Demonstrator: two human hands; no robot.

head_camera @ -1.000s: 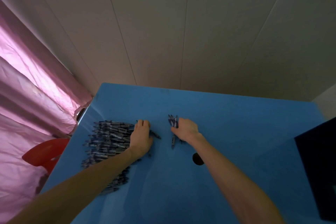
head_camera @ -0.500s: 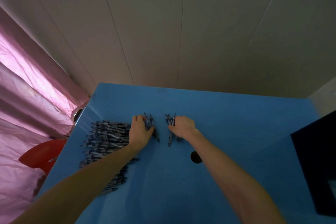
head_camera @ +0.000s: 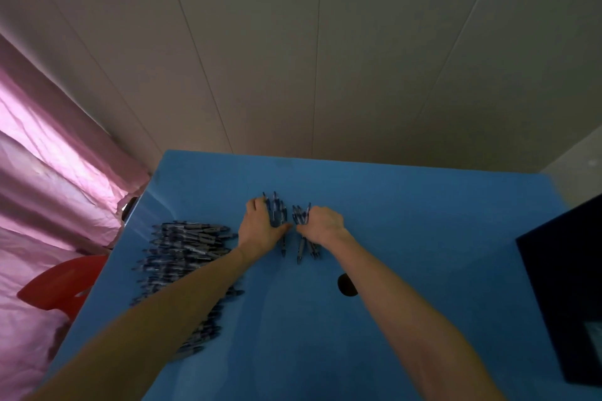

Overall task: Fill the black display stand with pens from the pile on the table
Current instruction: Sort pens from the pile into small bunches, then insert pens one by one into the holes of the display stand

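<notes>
A big pile of dark blue pens (head_camera: 182,257) lies on the left side of the blue table (head_camera: 407,221). My left hand (head_camera: 259,228) grips a small bundle of pens (head_camera: 276,210) just right of the pile, tips pointing away from me. Close beside it, my right hand (head_camera: 322,225) holds a second bundle of pens (head_camera: 301,216), whose ends stick out both above and below the fist. The black display stand (head_camera: 566,286) stands at the table's right edge, cut off by the frame, well away from both hands.
A small black round spot (head_camera: 346,285) marks the table by my right forearm. A red plastic chair (head_camera: 62,283) and a pink curtain (head_camera: 49,172) are to the left of the table. A pale panelled wall rises behind it.
My left hand left the pile with a bundle of pens and moved right, close to my right hand. The right hand stayed in place with its bundle.
</notes>
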